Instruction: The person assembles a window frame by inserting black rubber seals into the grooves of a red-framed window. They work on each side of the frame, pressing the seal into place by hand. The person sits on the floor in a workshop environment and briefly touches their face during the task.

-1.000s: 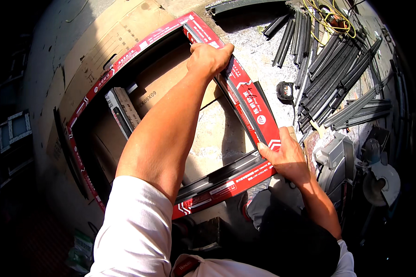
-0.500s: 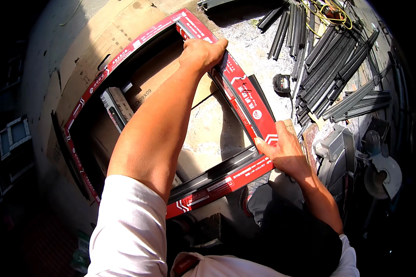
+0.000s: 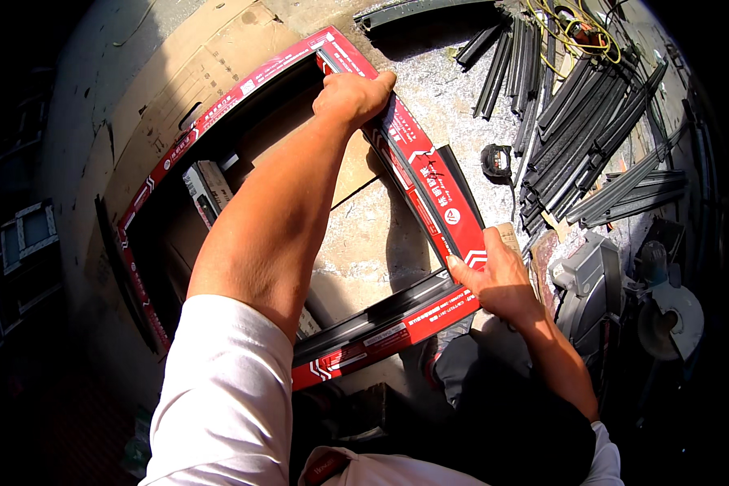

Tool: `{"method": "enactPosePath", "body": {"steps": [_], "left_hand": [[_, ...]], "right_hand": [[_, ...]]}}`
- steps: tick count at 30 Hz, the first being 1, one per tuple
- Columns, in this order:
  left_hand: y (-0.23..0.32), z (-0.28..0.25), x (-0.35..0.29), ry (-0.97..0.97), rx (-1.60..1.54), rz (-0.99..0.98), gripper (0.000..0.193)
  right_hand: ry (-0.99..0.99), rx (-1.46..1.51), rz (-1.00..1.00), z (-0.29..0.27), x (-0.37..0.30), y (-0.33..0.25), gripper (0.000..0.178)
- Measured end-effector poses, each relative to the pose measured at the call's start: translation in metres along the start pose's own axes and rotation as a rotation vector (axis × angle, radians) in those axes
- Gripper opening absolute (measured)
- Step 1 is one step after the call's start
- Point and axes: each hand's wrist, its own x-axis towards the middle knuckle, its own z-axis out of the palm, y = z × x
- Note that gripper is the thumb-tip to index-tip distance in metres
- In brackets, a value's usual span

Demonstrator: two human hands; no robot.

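A large rectangular window frame [image 3: 429, 314], dark profile covered in red printed film, is tilted in front of me. My left hand [image 3: 352, 99] reaches across its opening and is closed round the right side bar, close to the far corner. My right hand [image 3: 498, 279] is closed on the near right corner, with the thumb on the red face and the fingers mostly hidden. My left forearm hides part of the opening and of the near bar. Through the opening I see cardboard and a short pale-and-dark profile piece [image 3: 209, 188].
Flattened cardboard [image 3: 211, 61] lies under the frame's far left side. Many dark profile offcuts [image 3: 579, 121] are heaped at the right, with a yellow cable [image 3: 547, 53] at the back. A tape measure [image 3: 496, 160] lies beside them. Nearer stands a cutting saw [image 3: 668, 316] with a round blade.
The window frame and both hands have shifted very slightly in the picture, with the background moving down a little too. Both hands keep the same hold.
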Motion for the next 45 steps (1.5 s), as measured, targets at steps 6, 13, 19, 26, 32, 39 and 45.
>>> {"method": "enactPosePath", "body": {"steps": [6,13,19,26,32,39,45], "left_hand": [[-0.004,0.003,0.012,-0.024,0.031,0.021,0.101],[-0.025,0.007,0.046,0.067,-0.012,0.177,0.086],[-0.017,0.001,0.054,0.046,-0.032,0.127,0.080],[-0.002,-0.015,0.040,-0.080,0.023,0.086,0.078],[0.002,-0.016,0.039,-0.080,0.090,0.063,0.084],[-0.052,0.018,0.022,-0.117,-0.413,0.182,0.073],[-0.072,0.056,-0.109,-0.460,-0.863,0.136,0.056]], "right_hand": [[-0.013,-0.010,0.010,-0.001,0.000,-0.003,0.053],[-0.006,-0.011,-0.013,0.000,0.000,-0.004,0.053],[0.011,-0.076,-0.008,0.000,0.000,0.001,0.051],[0.029,-0.100,-0.057,0.003,0.001,0.003,0.055],[0.029,-0.084,-0.066,0.001,0.002,0.005,0.055],[-0.110,0.163,-0.011,-0.017,0.004,0.009,0.042],[-0.052,0.256,0.000,-0.014,0.005,0.032,0.034]]}}
